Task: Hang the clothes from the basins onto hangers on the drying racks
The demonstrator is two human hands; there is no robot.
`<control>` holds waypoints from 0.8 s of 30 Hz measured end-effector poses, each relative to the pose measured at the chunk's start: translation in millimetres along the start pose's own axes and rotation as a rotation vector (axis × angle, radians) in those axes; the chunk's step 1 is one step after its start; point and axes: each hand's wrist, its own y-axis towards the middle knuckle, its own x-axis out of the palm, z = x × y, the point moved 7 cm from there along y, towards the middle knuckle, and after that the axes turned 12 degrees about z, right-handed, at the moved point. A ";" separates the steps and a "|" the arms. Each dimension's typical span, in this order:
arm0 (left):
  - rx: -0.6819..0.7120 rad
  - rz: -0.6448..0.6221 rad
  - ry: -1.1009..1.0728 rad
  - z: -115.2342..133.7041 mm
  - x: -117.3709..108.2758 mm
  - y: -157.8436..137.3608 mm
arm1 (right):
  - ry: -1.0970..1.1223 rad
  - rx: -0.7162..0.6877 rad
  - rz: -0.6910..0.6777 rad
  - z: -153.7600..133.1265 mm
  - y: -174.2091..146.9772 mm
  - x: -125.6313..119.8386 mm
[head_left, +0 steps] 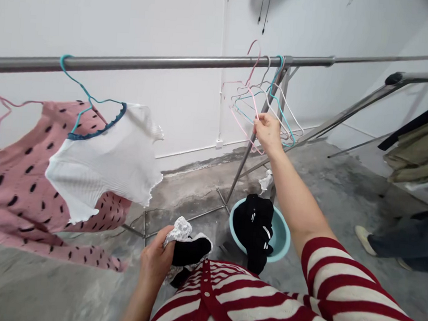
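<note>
My left hand point(158, 254) is closed around a bunched black and white lace garment point(192, 251), held low in front of my striped top. Up at the rail, my right hand point(268, 131) pinches the side of a pink hanger point(254, 97). That hanger's hook rises above the metal rail point(162, 63); whether it still touches the rail I cannot tell. Close beside it hang several other hangers, among them a turquoise hanger point(279, 104). Left along the rail, a white short-sleeved top point(107, 160) with a blue neckline hangs on a turquoise hanger, in front of a pink spotted garment point(25, 186).
A light blue basin point(285, 231) on the concrete floor holds black clothes point(255, 222), partly spilling over its rim. The rack's slanted metal legs point(239, 174) stand behind it. At right, another rack carries olive clothing point(420, 145), and a person's shoe point(364, 240) and trouser leg show below.
</note>
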 end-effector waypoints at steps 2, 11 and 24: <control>-0.006 -0.006 -0.011 -4.1 -0.1 -1.2 | -0.013 0.026 -0.027 5.8 -3.0 3.2; -0.025 0.007 -0.006 -11.5 2.5 1.7 | -0.314 -0.208 -0.066 -9.7 -23.3 -16.9; -0.068 0.122 -0.059 -9.5 -0.8 1.2 | -0.507 -0.329 0.056 -20.6 16.2 -39.3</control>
